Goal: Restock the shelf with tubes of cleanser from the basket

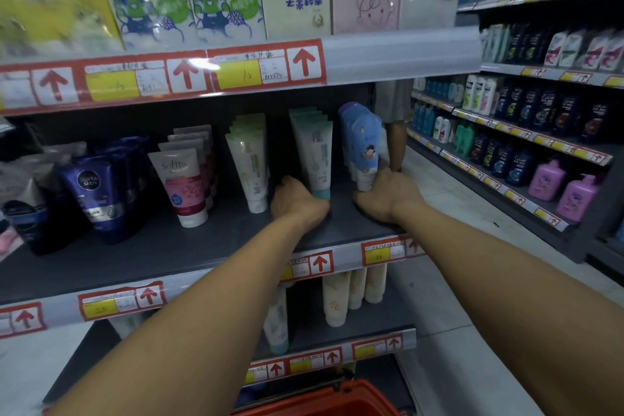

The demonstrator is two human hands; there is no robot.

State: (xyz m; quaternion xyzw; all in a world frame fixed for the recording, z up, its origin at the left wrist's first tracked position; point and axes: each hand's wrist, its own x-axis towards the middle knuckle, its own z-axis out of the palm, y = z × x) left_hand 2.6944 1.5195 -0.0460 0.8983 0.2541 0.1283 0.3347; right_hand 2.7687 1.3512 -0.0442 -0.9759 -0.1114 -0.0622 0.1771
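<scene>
Head view, looking down both forearms into the shelf (189,246), dark grey, with rows of upright tubes standing cap-down across it. Biggest worry first: those rows are packed one behind another, so a nudge at the front could topple a whole file backwards like dominoes. At about 9 o'clock sit the navy tubes (98,192), then the pink-and-white tubes (184,184), the green-and-white tubes (250,169), all close-set and leaning slightly.

Now to the action at centre. The left hand (297,203) is curled at the base of the teal-capped tube (317,159), fingers wrapped round its cap end, holding it as it stands on the shelf. The right hand (386,197), at about 3 o'clock from it, grips the foot of the blue tube (364,149) at the front of its own row. Both are grasping low down, so the tall tops are free to tip; let go unevenly and either could fall forward off the shelf edge, or sideways into its neighbour.

Down at 6 o'clock, the red basket (324,398) just peeks in at the bottom edge; its contents can't be seen, so what stock remains is anyone's guess. With both hands occupied, nothing guards a tube that slides
</scene>
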